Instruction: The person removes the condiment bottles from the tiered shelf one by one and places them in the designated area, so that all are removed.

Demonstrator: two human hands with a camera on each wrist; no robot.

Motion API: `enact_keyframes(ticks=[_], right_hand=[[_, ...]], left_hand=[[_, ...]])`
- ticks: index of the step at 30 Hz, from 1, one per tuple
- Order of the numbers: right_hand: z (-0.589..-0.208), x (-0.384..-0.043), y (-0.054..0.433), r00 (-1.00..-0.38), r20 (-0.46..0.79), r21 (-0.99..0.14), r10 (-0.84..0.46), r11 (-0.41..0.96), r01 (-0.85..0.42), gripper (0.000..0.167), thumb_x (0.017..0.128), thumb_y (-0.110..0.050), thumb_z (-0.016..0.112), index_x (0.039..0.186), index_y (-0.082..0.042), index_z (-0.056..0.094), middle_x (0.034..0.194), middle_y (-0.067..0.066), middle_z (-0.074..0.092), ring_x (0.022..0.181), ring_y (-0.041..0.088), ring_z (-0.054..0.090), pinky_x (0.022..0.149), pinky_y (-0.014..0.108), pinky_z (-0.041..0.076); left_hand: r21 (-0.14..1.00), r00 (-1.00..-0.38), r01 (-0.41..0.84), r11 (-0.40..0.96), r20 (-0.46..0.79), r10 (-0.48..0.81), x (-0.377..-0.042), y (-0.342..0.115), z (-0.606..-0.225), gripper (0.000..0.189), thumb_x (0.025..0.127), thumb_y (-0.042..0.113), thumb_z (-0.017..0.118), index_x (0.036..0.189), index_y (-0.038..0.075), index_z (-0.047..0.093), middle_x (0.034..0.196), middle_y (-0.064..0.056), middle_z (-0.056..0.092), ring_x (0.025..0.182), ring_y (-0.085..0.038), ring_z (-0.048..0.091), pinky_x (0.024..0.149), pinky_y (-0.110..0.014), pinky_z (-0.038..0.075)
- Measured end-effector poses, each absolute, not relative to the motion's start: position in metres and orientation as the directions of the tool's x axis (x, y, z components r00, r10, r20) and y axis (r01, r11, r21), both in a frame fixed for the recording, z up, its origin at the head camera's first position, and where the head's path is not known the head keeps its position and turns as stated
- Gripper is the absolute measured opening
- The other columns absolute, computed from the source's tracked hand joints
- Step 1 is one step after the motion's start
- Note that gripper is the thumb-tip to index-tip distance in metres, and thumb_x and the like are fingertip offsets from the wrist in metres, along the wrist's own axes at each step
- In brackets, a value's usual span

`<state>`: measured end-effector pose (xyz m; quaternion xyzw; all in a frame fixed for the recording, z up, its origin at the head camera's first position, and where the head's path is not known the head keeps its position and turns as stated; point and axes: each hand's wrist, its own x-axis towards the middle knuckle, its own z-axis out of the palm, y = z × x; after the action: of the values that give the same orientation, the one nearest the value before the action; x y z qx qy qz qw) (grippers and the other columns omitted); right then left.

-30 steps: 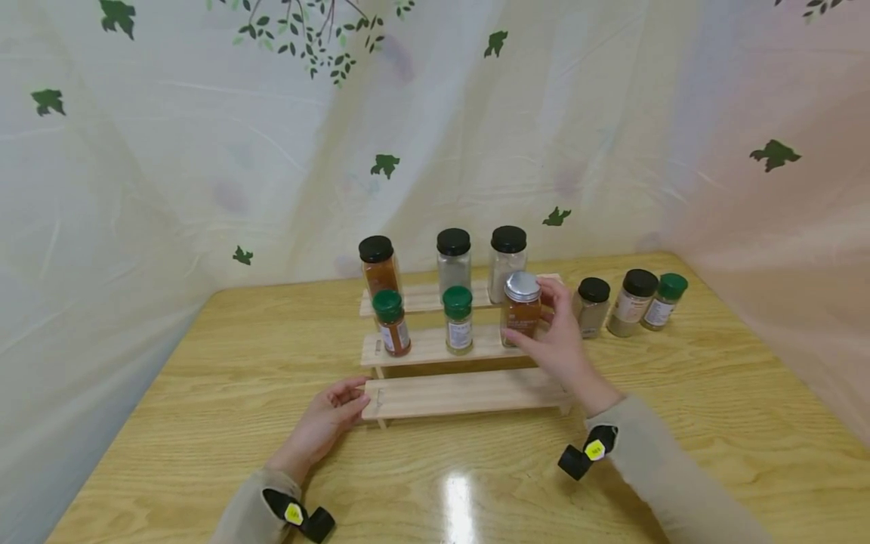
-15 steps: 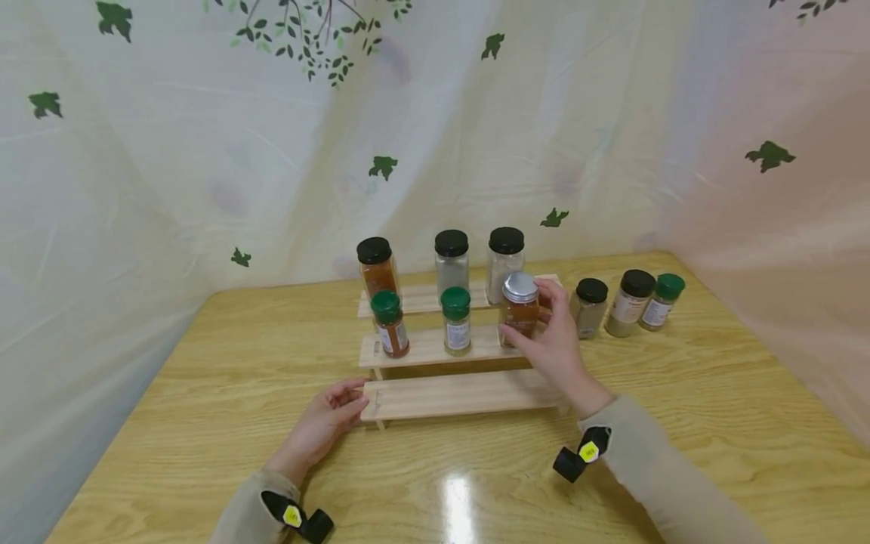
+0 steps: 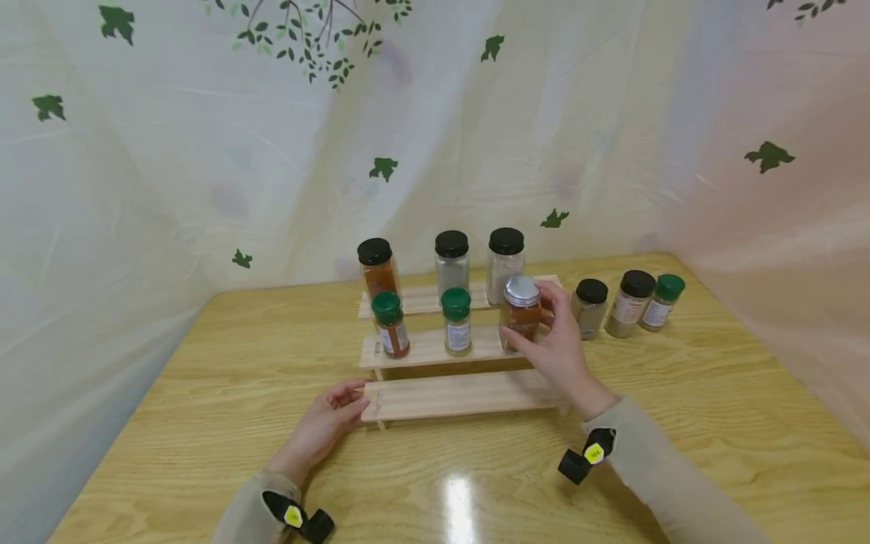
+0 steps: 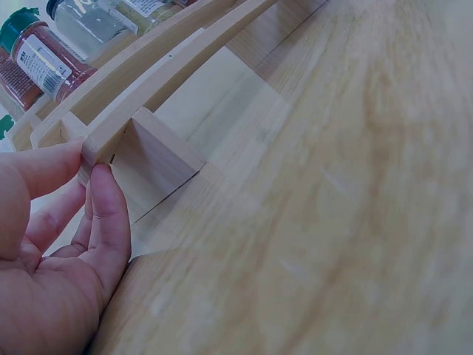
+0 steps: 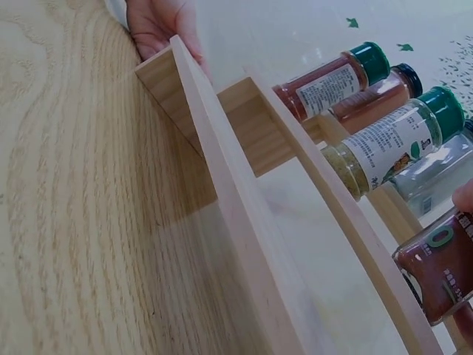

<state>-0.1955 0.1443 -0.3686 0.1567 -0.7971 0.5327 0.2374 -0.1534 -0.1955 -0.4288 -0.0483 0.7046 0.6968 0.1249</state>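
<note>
The right hand point(image 3: 559, 349) holds a silver-lidded glass jar of red-brown spice point(image 3: 520, 316) on the middle step of a pale wooden rack point(image 3: 469, 394). Its white writing is too blurry to read. The left hand point(image 3: 325, 423) pinches the rack's front left corner.

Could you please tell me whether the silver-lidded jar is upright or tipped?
The silver-lidded jar is upright: its lid faces up, and the right hand grips it at the middle shelf.
</note>
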Motion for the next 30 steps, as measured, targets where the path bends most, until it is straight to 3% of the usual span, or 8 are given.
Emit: enact_keyframes(ticks=[9, 18, 30], right_hand=[[-0.369, -0.187, 0.153, -0.836, 0.549, -0.771, -0.017, 0.376, -0.514, 0.077, 0.072, 0.005, 0.078, 0.133, -0.003, 0.032, 0.135, 0.016, 0.041, 0.114, 0.027, 0.044, 0.093, 0.046, 0.040], [-0.367, -0.175, 0.168, -0.813, 0.582, -0.743, -0.026, 0.390, -0.545, 0.079, 0.070, 0.010, 0.077, 0.133, 0.001, 0.031, 0.129, 0.015, 0.044, 0.108, 0.004, 0.042, 0.086, 0.012, 0.037], [-0.366, -0.167, 0.196, -0.822, 0.569, -0.718, -0.019, 0.474, -0.509, 0.083, 0.070, 0.012, 0.076, 0.136, -0.001, 0.029, 0.126, 0.006, 0.045, 0.107, -0.005, 0.040, 0.087, 0.006, 0.035]], left_hand=[[0.970, -0.963, -0.240, 0.028, -0.241, 0.118, -0.151, -0.196, -0.430, 0.041, 0.095, 0.006, 0.053, 0.133, -0.005, 0.043, 0.097, 0.003, 0.051, 0.083, -0.005, 0.051, 0.071, -0.019, 0.047], [0.970, -0.961, -0.242, 0.034, -0.245, 0.132, -0.153, -0.196, -0.429, 0.042, 0.096, 0.008, 0.053, 0.134, -0.004, 0.043, 0.098, 0.003, 0.051, 0.084, -0.005, 0.051, 0.072, -0.019, 0.047], [0.971, -0.962, -0.236, 0.026, -0.237, 0.134, -0.153, -0.196, -0.428, 0.042, 0.095, 0.007, 0.054, 0.134, -0.006, 0.043, 0.097, 0.003, 0.052, 0.083, -0.004, 0.052, 0.071, -0.018, 0.047]])
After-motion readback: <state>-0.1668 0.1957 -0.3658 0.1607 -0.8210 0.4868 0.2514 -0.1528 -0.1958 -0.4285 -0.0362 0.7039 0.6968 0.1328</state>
